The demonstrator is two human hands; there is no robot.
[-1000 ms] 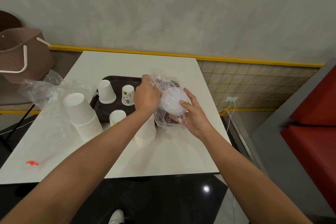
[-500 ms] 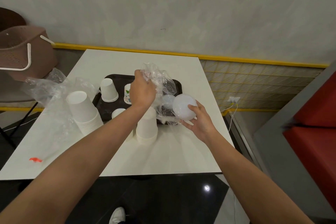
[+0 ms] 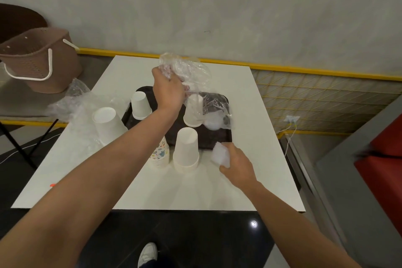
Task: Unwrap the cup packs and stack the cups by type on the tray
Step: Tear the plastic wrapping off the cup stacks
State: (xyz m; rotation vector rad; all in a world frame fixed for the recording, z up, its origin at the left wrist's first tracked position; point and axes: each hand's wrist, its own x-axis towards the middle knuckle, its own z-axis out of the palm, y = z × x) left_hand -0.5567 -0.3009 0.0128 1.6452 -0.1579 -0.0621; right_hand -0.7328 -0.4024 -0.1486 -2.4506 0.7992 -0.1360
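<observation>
1. The right hand [image 3: 237,164] curls round a short stack of clear cups [image 3: 220,154], lower right of centre. The stack juts up-left out of the fingers, tilted, just at the near rim of the tray [image 3: 208,139]. Which end is the mouth is too blurred to tell.
2. The left hand [image 3: 168,91] is clenched on the wrap [image 3: 187,69], upper centre. The wrap's tail hangs over the tray's right half.
3. Straight up the frame from the held stack, on the tray, sits what looks like one clear cup [image 3: 214,123], veiled by that tail. A white cup [image 3: 193,113] stands just left of it.
4. The right hand is far nearer that spot; the left is up-left of it. The likely move is a short carry up the frame over the rim, and the tail may snag unless the left hand lifts it away.
5. A white stack [image 3: 187,150] and a patterned stack [image 3: 159,154] stand on the table [image 3: 250,180], off the tray, so much stacking remains.
</observation>
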